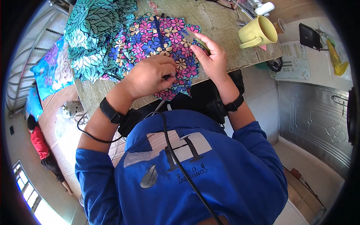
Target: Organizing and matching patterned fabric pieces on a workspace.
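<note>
Floral cloth (144, 39) in pink, blue and cream lies on the worktable, its lower corner hanging over the near edge. My left hand (152, 75) is closed in a pinch over this cloth, fingers curled inward; the fingertips are partly hidden. A dark blue strip (158, 32) runs along the cloth beyond it. To the right, my right hand (213, 56) grips what look like thread snips (204, 45), with a pale blade reaching over the cloth and an olive handle partly covered by the fingers.
Green leaf-patterned cloth (99, 28) is heaped on the table's (217, 18) left side. A yellow mug (249, 33) stands near the right edge. Black cables cross my blue shirt. At far left is another person (40, 144) in red; a metal door (315, 116) is at right.
</note>
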The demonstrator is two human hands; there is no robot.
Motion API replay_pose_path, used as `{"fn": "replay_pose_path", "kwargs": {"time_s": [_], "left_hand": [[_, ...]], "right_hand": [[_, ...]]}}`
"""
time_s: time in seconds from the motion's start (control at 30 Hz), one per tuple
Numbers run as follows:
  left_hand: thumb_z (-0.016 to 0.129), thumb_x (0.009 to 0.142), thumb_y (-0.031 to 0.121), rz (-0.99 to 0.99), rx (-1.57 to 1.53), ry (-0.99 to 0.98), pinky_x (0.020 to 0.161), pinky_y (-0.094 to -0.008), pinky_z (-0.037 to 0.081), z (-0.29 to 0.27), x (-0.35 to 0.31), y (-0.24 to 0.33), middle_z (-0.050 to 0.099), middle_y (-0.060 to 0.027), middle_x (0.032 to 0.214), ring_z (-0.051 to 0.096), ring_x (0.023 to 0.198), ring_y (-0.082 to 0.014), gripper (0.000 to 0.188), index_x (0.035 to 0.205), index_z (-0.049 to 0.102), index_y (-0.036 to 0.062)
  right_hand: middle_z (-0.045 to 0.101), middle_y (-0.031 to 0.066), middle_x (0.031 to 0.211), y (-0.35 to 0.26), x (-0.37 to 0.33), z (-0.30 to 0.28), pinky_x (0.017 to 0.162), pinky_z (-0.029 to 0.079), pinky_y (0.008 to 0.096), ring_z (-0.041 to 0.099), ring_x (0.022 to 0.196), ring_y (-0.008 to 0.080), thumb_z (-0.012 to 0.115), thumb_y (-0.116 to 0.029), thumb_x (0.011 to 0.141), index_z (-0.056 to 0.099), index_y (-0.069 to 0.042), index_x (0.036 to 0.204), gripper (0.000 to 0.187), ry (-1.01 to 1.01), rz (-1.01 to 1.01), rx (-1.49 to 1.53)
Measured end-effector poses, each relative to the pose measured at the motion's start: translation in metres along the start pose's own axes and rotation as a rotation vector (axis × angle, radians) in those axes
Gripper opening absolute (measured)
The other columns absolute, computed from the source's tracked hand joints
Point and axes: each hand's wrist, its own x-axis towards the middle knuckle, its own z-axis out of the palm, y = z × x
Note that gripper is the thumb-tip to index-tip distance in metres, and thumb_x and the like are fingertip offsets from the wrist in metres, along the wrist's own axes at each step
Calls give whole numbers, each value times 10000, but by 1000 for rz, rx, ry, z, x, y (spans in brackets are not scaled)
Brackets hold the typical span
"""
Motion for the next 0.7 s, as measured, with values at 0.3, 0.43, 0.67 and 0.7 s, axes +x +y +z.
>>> {"fn": "replay_pose_path", "kwargs": {"time_s": [0.3, 0.43, 0.67, 0.7], "left_hand": [[505, 984, 210, -675, -746, 940, 767, -265, 453, 7, -21, -30, 566, -20, 930, 518, 830, -119, 151, 1046, 546, 79], [493, 972, 323, -907, -1111, 1274, 766, -344, 492, -8, -22, -30, 549, -35, 1005, 546, 924, -171, 249, 1098, 513, 109], [546, 957, 311, -867, -1079, 1361, 811, -316, 476, -5, -22, -36, 502, -24, 1069, 506, 1002, -154, 269, 1127, 481, 113], [597, 938, 215, -882, -1016, 1318, 840, -291, 461, -8, -20, -30, 500, -24, 1113, 494, 1026, -148, 299, 1182, 468, 101]], "right_hand": [[716, 47, 978, 5, -1, 1, 521, 408, 185, 512, 615, 12, 723, -166, 851, 649, -47, 1163, 342, 84, -53, 109], [704, 42, 873, -4, -3, -2, 507, 429, 239, 545, 569, 89, 754, -246, 818, 669, -127, 1163, 374, -87, -92, -126], [681, 64, 782, -3, -5, 5, 561, 507, 321, 646, 639, 217, 685, -426, 830, 691, -200, 1131, 376, -231, -178, -370], [684, 64, 786, -3, -6, 4, 564, 509, 320, 647, 641, 217, 689, -419, 828, 695, -198, 1124, 369, -238, -155, -370]]}}
